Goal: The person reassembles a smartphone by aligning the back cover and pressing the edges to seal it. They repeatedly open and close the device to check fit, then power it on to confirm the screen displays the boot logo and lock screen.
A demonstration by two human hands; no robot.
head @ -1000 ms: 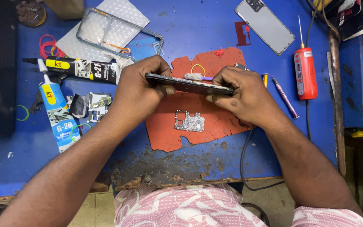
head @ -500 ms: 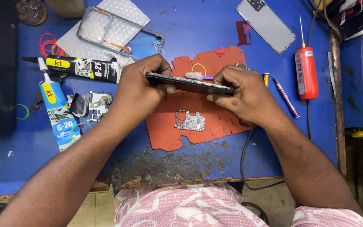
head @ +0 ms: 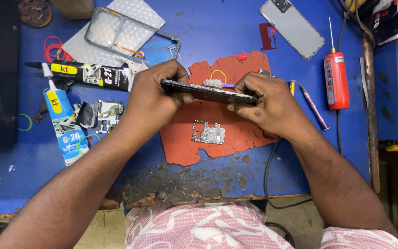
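Both hands closed on a dark phone [head: 208, 92], held edge-up and level above the red mat [head: 236, 133] at the middle of the bench [head: 24, 180]: left hand [head: 155, 99] gripping its left end, right hand [head: 266, 103] pinching its right end. On the mat just below, a bare circuit board [head: 208, 133]. Toward the left edge, a blue glue tube [head: 65, 129] and a black glue tube [head: 95, 74]. Near the right edge, a red tool [head: 336, 79]; at the far edge, a grey phone back [head: 292, 27].
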